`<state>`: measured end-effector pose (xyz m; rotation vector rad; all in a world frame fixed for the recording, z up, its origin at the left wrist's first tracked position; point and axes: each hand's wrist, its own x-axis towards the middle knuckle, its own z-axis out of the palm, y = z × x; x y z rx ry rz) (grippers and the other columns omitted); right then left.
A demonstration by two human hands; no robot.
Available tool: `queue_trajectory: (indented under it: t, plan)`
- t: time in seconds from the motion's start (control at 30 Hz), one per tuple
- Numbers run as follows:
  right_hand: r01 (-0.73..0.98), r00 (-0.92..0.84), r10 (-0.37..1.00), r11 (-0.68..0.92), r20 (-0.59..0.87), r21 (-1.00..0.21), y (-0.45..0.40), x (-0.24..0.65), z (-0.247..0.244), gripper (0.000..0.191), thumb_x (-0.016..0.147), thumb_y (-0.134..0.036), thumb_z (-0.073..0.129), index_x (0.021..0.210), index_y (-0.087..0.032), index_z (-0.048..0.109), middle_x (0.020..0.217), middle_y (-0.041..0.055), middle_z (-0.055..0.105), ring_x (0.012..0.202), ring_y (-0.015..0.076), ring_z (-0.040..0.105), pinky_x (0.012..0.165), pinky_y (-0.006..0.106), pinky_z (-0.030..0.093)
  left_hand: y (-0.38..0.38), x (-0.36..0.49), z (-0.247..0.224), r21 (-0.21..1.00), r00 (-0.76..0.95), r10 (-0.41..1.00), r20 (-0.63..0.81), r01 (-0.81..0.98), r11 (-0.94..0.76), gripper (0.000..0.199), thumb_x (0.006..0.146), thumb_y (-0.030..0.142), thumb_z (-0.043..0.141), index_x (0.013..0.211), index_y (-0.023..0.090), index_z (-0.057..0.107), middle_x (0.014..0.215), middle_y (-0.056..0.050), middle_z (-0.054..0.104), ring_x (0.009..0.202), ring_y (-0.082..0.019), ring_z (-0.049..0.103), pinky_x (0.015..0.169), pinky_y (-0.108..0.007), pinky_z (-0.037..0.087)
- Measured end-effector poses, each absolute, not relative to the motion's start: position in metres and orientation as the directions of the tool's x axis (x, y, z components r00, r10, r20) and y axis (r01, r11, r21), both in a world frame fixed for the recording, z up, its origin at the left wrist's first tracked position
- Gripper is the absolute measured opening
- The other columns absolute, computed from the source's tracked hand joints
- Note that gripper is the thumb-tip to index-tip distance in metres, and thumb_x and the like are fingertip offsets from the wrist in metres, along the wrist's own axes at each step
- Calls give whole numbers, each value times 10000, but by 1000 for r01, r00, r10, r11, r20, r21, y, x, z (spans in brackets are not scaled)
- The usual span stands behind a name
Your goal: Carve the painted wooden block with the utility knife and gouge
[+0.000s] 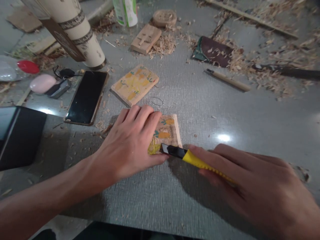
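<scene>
Under my left hand [132, 143] lies a small wooden block [172, 131] with orange and yellow painted shapes and green tips. My left fingers are bent around its far and left side, with the thumb along its near edge; the hand hides the block's left part. My right hand [255, 180] is closed around a yellow utility knife [197, 160]. The knife's blade tip meets the yellow painted patch near the block's front edge, close to my left thumb. Whether it cuts into the wood I cannot tell.
Beyond my left hand sits a second painted wooden block [135, 83]. A phone [87, 96], a dark box [20, 136] and a patterned cylinder [77, 30] stand to the left. Farther back are a carved block [146, 38], wood shavings [166, 45] and a wooden-handled tool [227, 80].
</scene>
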<state>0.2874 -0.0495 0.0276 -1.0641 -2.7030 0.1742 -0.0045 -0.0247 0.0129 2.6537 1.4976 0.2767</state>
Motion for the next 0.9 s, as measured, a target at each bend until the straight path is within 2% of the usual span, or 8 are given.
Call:
queue_trajectory:
  t: [0.2, 0.37, 0.53, 0.9]
  plan:
    - [669, -704, 690, 724, 167, -168, -52, 286, 31, 340, 1137, -333, 494, 1434, -304, 656, 894, -52, 704, 538, 113, 569, 484, 327, 420, -25, -2, 17, 187, 493, 865, 95, 844, -502, 1014, 833, 854, 727, 1414, 31, 609, 1314, -229, 643, 1177, -448, 614, 974, -586, 524]
    - [664, -703, 685, 729, 195, -165, -52, 282, 33, 322, 1160, -365, 461, 1405, -288, 656, 852, -62, 696, 520, 109, 563, 471, 331, 398, -21, 4, 21, 353, 468, 882, 51, 818, -455, 1106, 786, 965, 669, 1390, 39, 641, 1301, -212, 635, 1192, -432, 607, 1034, -605, 513]
    - [650, -708, 675, 738, 207, -183, -51, 280, 35, 331, 1168, -323, 429, 1376, -268, 680, 804, -65, 672, 494, 98, 535, 453, 316, 368, -15, 6, 16, 461, 440, 897, 31, 790, -404, 1046, 894, 979, 481, 1410, 85, 650, 1346, -196, 626, 1274, -412, 587, 1097, -607, 487]
    - [653, -702, 686, 727, 190, -212, -51, 279, 36, 348, 1162, -313, 407, 1414, -246, 639, 805, -59, 642, 482, 98, 558, 442, 295, 389, -14, 4, 9, 498, 421, 906, 54, 775, -389, 1014, 841, 992, 560, 1438, 175, 633, 1378, -159, 626, 1316, -393, 569, 1133, -597, 479]
